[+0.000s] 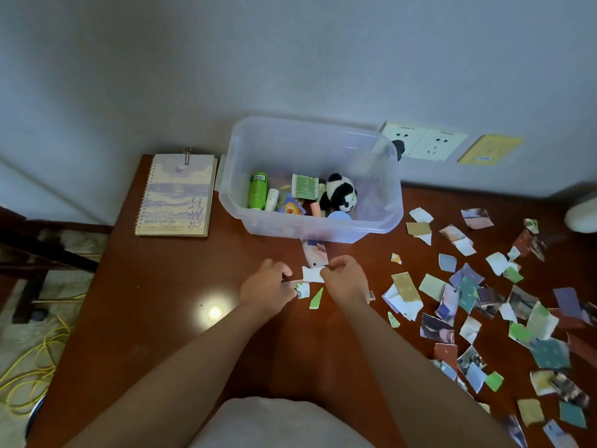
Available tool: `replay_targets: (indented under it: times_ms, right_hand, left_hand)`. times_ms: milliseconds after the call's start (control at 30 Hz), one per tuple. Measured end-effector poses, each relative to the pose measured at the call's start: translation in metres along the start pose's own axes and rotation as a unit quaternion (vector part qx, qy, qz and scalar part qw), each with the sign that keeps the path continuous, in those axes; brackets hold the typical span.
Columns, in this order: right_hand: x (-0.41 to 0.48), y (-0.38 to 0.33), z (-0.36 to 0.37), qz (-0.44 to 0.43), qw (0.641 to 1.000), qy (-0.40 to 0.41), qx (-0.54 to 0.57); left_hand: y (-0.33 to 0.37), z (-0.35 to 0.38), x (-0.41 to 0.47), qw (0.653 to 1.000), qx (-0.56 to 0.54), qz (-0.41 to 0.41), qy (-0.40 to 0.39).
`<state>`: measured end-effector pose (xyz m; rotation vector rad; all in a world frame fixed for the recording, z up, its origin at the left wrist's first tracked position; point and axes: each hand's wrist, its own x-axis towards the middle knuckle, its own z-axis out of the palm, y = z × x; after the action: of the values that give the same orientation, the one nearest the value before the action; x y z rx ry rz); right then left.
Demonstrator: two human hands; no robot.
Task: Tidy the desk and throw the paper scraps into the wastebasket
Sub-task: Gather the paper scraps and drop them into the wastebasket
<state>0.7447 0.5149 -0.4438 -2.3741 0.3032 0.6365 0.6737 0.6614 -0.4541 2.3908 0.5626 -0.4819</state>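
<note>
Both hands meet over the middle of the brown desk (181, 318), just in front of a clear plastic box. My left hand (268, 286) pinches small paper scraps at its fingertips. My right hand (345, 279) grips a white scrap (311, 273) between thumb and fingers. A longer printed strip (315, 253) lies just beyond the hands, and a green sliver (316, 299) lies between them. Several torn coloured scraps (484, 302) are scattered across the right half of the desk. No wastebasket is in view.
The clear plastic box (374, 221) holds a panda plush (340, 192), a green bottle (257, 190) and small items. A spiral notebook (177, 195) lies at the back left. Wall sockets (423, 140) sit behind. Yellow cable (35, 367) lies on the floor at left.
</note>
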Motion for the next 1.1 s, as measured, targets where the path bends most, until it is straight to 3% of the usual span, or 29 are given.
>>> replay_targets:
  times_ms: [167,367,667,967,1100]
  right_hand:
    - [0.018,-0.008,0.005,-0.019,0.997,0.013,-0.076]
    - [0.024,-0.018,0.019,-0.009,0.992,0.034,-0.123]
    - [0.024,-0.012,0.005,0.020,0.988,-0.059,-0.143]
    - [-0.002,0.019,-0.003,0.043,0.988,-0.080,0.121]
    - [-0.012,0.022,-0.013,0.114,0.961,-0.075,0.240]
  left_hand:
    - [0.004,0.002,0.009,0.996,0.077,0.040,-0.021]
    - [0.001,0.001,0.014,0.992,0.092,0.084,-0.026]
    - [-0.001,-0.006,0.012,0.989,0.073,0.115,-0.050]
    - [-0.014,0.001,0.004,0.995,0.006,0.047,-0.089]
    - [-0.010,0.005,0.000,0.980,-0.165,-0.060,-0.091]
